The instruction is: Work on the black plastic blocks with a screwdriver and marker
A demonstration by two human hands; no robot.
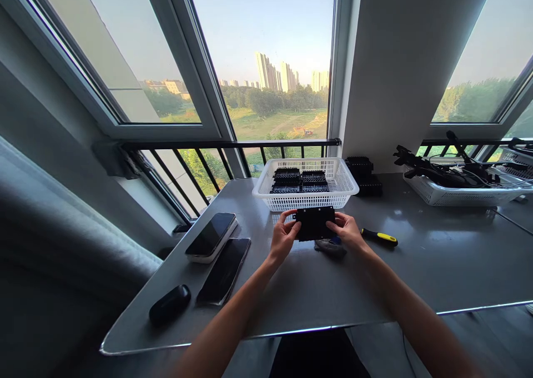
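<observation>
A flat black rectangular plastic part (pixel 315 224) with small notches along its edges is held up between both hands, just in front of a white basket (pixel 306 201). My left hand (pixel 285 235) pinches its left end, thumb on the near face. At the right end, my right hand (pixel 348 231) grips it the same way. Below the part, a crumpled grey cloth (pixel 331 248) lies on the table, partly hidden by the part and my right hand. Several similar black parts (pixel 300 181) sit in rows inside the basket.
A yellow-and-black screwdriver handle (pixel 380 237) lies right of my hand. Two phones (pixel 224 271) (pixel 211 235), one on a white box, and a black mouse-like object (pixel 170 305) are at left. Stacked black parts (pixel 364 177) and a basket of cables (pixel 462 195) stand at back right.
</observation>
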